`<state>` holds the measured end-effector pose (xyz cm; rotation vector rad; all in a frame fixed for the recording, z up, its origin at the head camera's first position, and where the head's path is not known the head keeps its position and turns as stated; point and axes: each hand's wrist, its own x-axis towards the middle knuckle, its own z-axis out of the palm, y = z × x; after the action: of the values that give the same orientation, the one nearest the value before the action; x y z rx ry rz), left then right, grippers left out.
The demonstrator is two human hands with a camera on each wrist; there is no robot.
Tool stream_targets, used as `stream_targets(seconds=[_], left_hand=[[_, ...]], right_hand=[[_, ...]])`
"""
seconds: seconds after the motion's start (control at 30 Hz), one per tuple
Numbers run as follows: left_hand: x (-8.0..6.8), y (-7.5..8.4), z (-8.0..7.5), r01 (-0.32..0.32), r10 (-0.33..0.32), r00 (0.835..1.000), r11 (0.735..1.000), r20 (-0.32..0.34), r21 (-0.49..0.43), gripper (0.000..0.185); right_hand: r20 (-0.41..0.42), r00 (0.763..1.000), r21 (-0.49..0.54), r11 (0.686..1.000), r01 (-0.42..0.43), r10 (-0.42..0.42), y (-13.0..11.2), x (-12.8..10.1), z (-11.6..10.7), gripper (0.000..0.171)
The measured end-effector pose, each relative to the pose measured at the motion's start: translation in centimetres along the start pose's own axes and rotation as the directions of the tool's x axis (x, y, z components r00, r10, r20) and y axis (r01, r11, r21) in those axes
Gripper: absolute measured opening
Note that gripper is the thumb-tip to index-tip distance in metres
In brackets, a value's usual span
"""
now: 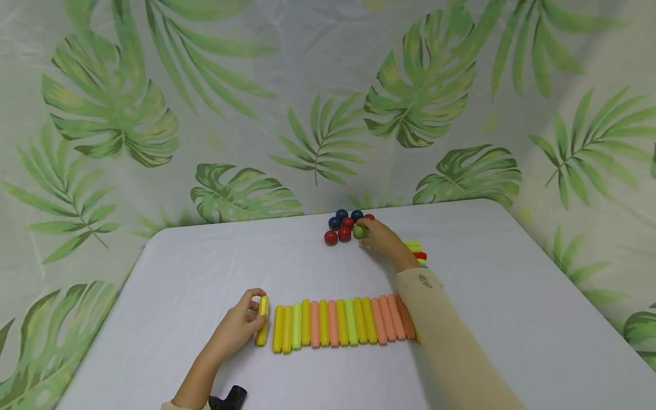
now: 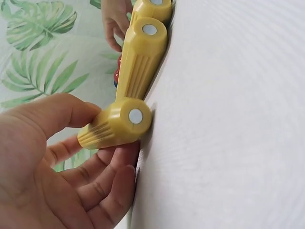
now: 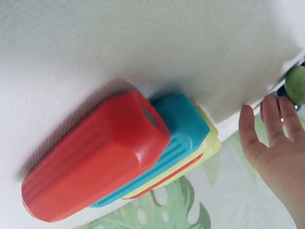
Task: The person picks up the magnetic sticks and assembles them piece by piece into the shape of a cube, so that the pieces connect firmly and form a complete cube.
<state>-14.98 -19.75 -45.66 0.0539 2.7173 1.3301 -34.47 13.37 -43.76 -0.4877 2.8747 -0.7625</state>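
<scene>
Now my left hand (image 1: 237,327) pinches 1 yellow stick (image 1: 262,320) lying parallel, just left of the stick row (image 1: 342,322); my right hand (image 1: 380,236), fingers loose, touches the green ball (image 1: 360,230) behind that row.

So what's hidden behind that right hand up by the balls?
Behind the right hand a small pile of sticks peeks out: green, yellow, red and blue. How many lie there stays covered.
</scene>
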Motion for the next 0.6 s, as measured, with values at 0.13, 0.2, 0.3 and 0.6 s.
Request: stream_targets(seconds=[0.13, 0.2, 0.3, 0.6], left_hand=[[0.0, 0.4, -0.1, -0.021, 0.021, 1.000, 1.000, -0.010, 0.003, 0.046], [0.1, 0.6, -0.2, -0.036, 0.036, 0.999, 0.999, -0.018, 0.004, 0.047], [0.3, 1.2, -0.4, -0.065, 0.065, 0.997, 0.998, -0.037, 0.014, 0.050], [2.6, 4.0, -0.6, -0.218, 0.219, 0.974, 0.976, -0.065, 0.023, 0.049]], right_hand=[[0.004, 0.999, -0.024, 0.999, -0.035, 0.035, 0.0, 0.0, 0.2, 0.042], [0.006, 0.999, -0.018, 0.999, -0.045, 0.045, 0.1, 0.0, 0.1, 0.041], [-0.019, 0.999, 0.062, 0.997, -0.049, 0.050, 0.1, 0.0, -0.1, 0.039], [-0.104, 0.993, 0.387, 0.918, 0.084, -0.047, -2.0, -1.8, -2.6, 0.040]])
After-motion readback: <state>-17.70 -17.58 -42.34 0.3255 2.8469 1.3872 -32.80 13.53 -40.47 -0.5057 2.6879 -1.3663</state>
